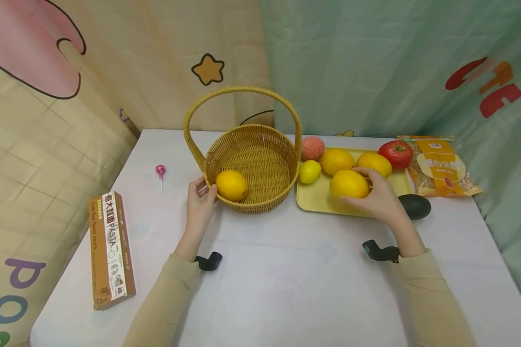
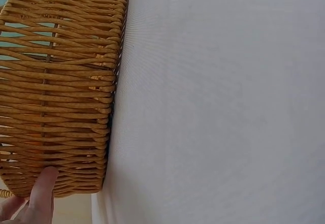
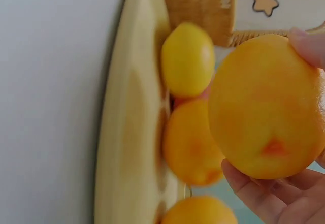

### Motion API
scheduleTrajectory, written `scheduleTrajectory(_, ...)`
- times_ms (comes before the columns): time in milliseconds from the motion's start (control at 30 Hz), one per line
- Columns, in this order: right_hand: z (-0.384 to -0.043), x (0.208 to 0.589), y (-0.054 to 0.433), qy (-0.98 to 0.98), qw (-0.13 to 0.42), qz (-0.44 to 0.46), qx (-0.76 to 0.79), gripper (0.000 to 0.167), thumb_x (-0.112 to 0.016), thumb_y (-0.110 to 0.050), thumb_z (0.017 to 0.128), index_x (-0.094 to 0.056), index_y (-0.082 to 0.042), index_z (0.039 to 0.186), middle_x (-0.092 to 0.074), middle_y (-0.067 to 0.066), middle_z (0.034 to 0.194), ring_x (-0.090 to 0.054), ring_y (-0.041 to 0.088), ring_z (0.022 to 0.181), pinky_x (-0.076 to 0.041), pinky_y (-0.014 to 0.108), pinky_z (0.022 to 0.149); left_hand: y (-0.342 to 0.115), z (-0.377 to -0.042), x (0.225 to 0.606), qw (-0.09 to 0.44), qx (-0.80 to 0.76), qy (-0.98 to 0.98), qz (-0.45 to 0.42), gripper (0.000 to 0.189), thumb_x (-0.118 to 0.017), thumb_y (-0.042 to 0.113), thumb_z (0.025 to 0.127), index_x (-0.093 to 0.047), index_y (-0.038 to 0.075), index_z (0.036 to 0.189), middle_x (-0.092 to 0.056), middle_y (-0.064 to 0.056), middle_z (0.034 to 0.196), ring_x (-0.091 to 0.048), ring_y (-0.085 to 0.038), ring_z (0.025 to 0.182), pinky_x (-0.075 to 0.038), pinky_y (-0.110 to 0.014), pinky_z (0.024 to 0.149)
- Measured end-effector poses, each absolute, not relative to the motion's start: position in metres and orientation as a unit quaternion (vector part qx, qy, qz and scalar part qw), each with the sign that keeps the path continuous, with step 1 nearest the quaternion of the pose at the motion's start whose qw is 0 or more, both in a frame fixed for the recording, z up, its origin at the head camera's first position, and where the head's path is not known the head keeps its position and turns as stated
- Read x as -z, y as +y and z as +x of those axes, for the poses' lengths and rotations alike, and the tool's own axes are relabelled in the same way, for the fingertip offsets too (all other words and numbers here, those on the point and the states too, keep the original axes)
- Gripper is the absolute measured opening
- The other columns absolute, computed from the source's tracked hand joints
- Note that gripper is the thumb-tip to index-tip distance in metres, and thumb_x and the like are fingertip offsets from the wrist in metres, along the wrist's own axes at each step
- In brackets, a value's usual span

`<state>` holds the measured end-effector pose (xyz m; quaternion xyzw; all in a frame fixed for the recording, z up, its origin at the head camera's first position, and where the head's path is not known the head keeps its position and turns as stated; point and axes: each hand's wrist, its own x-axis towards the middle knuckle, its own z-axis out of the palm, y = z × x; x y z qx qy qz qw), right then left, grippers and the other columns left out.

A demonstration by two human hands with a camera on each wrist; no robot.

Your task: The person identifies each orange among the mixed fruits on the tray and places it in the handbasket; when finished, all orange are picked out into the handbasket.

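My left hand (image 1: pixel 200 202) grips the near left side of a wicker basket (image 1: pixel 267 173) with a tall arched handle. In the left wrist view a finger (image 2: pixel 44 186) lies against its woven wall (image 2: pixel 61 97). One yellow-orange oval fruit (image 1: pixel 232 185) sits inside, near that hand. My right hand (image 1: pixel 379 195) holds a similar yellow-orange oval fruit (image 3: pixel 269 107) between thumb and fingers, above a pale yellow tray (image 1: pixel 321 205). On the tray are two more such fruits (image 1: pixel 337 161) (image 1: pixel 375 165) and a smaller lemon (image 1: pixel 309 172).
A pink round fruit (image 1: pixel 313 148) and a tomato (image 1: pixel 396 154) sit by the tray's back corners. To the right lie a dark oval fruit (image 1: pixel 414 206) and a food packet (image 1: pixel 443 166). At left are a pasta box (image 1: pixel 110 250) and a lollipop (image 1: pixel 160 170).
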<state>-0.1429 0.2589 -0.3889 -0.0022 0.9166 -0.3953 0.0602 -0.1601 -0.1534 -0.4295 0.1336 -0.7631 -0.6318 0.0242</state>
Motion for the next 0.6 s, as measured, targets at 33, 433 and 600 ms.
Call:
scheduleTrajectory(33,-0.145,0.388,0.253,0.91,0.058,-0.003,0.412,0.091,-0.078,-0.048,0.081,-0.032,-0.007,0.148,-0.038,0.022,0.148,-0.039,0.042,0.128,-0.035,0.065,0.109,-0.153,-0.16,0.429,0.025,0.633,-0.762,0.134,0.052,-0.055,0.017,0.101,-0.033,0.005,0.147,-0.042,-0.015,0.148,-0.05,-0.028,0.126,-0.053,-0.044,0.101)
scheduleTrajectory(433,-0.171,0.386,0.176,0.835,0.038,-0.049,0.547,0.08,-0.081,-0.036,0.081,-0.038,-0.012,0.144,-0.043,0.012,0.143,-0.048,0.033,0.12,-0.046,0.048,0.102,-0.153,-0.158,0.429,0.021,0.633,-0.762,0.134,0.052,-0.054,0.017,0.101,-0.032,0.005,0.147,-0.041,-0.014,0.149,-0.051,-0.026,0.126,-0.054,-0.041,0.1)
scheduleTrajectory(600,-0.181,0.387,0.15,0.811,0.035,-0.062,0.581,0.075,-0.082,-0.031,0.08,-0.043,-0.014,0.141,-0.045,0.01,0.14,-0.049,0.032,0.12,-0.049,0.045,0.098,-0.153,-0.159,0.43,0.025,0.63,-0.765,0.134,0.052,-0.054,0.017,0.101,-0.032,0.005,0.147,-0.041,-0.014,0.148,-0.051,-0.027,0.127,-0.054,-0.041,0.1)
